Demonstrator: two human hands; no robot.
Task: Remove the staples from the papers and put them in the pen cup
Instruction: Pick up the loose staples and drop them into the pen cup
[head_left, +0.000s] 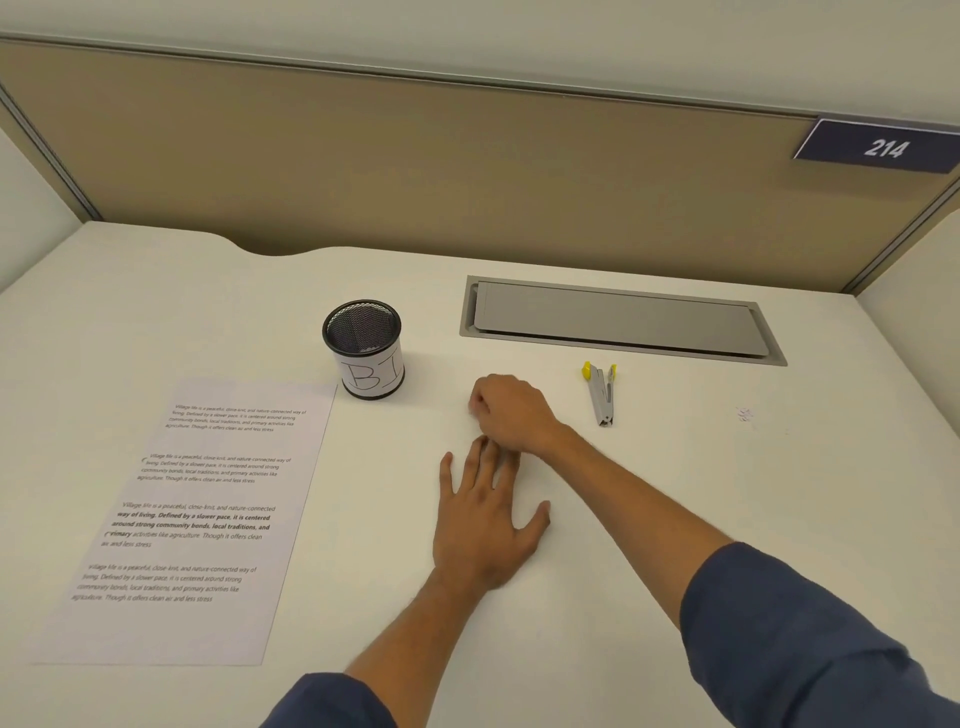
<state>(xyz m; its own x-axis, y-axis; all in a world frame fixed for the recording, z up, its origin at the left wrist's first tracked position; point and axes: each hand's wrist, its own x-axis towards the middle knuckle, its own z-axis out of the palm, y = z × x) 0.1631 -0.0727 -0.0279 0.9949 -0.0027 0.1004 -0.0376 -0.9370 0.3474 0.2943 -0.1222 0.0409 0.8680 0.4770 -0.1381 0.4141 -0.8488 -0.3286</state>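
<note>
1. Two hands work near the middle of a white desk (675, 493). The left hand (485, 519) lies flat, fingers straight and spread, palm down on the surface. The right hand (511, 413) sits just beyond it with fingers curled under; whether it pinches anything, I cannot tell.
2. Bare desk lies to the right of the arms and in front of the body. A tan partition (415, 171) closes off the far edge, and side walls stand at the left and right.
3. The pen cup (364, 349), black mesh with a white label, stands upright to the left of the right hand and a little farther back, apart from it.
4. The printed paper (187, 525) lies flat to the left, well apart from both hands, its far corner just beside the cup.
5. A grey and yellow staple remover (601, 393) lies to the right of the right hand, near a grey cable hatch (618, 319).
6. Small pale specks (744, 414) lie far to the right, too small to identify.
</note>
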